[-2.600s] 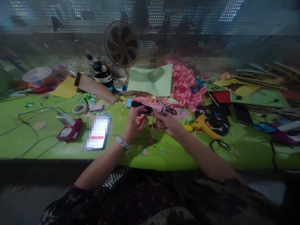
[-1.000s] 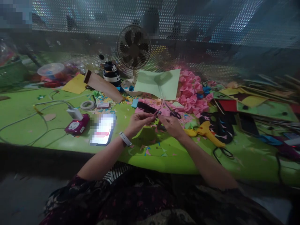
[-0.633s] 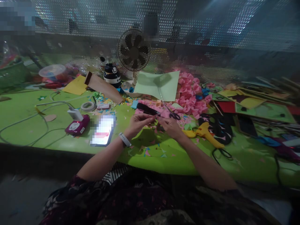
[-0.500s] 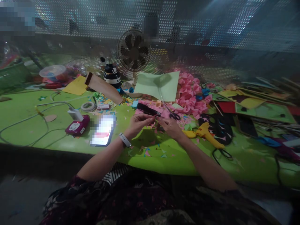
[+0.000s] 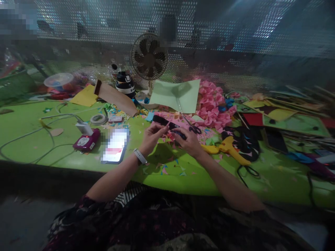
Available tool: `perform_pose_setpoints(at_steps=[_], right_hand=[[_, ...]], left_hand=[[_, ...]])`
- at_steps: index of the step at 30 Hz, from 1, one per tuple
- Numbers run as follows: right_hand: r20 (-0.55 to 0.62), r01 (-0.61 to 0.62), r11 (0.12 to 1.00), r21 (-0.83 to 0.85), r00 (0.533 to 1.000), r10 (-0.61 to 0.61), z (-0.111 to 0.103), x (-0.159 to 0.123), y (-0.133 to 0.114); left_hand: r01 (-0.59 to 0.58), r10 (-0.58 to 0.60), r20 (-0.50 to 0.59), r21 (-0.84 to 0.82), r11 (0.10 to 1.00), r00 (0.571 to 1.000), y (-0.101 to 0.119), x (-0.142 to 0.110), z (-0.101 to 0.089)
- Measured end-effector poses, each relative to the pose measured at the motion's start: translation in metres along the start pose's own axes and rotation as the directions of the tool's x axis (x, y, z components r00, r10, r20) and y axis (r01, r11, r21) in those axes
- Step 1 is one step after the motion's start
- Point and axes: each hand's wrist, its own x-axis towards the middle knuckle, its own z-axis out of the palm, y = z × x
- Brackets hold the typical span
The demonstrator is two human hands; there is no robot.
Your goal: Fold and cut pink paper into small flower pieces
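- The left hand (image 5: 153, 137) has thumb and index finger pinched together on a thin pink sliver (image 5: 168, 124), apparently paper, raised over the middle of the green table (image 5: 146, 174); a white-strapped watch (image 5: 140, 156) circles that wrist.
- The right hand (image 5: 190, 142) is just beside it, a narrow gap between the two hands, its fingers curled around a small dark area; whether they grip anything there, I cannot tell.
- A black elongated tool (image 5: 161, 120) with a small pale mark near one end lies just beyond the fingertips.
- Dark-handled scissors (image 5: 195, 129) rest past the right hand, blades pointing toward a pale green paper sheet (image 5: 190, 96).
- Right of that sheet rises a heap of folded pink paper (image 5: 213, 106).
- A yellow glue gun (image 5: 234, 151) lies near the right forearm, beside a black cut-out shape (image 5: 253, 148) strewn with scraps.
- To the left, a lit smartphone (image 5: 115, 146) lies near a purple power adapter (image 5: 87, 141) with a white charger (image 5: 85, 128) plugged in.
- Behind stand a fan (image 5: 149, 59) and a dark bottle (image 5: 125, 84).
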Motion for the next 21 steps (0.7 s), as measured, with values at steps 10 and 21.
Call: perform_pose_setpoints(at_steps=[10,21], right_hand=[[-0.003,0.09,0.992,0.084,0.996,-0.09,0.005,-0.002,0.014],[-0.04,0.142,0.99,-0.024,0.989,-0.143,0.013,-0.003,0.014]], left_hand=[[0.002,-0.001,0.019,-0.042,0.999,1.0,-0.002,0.005,-0.003],[-0.078,0.075,-0.058,-0.061,0.995,0.996,-0.003,0.002,0.002]])
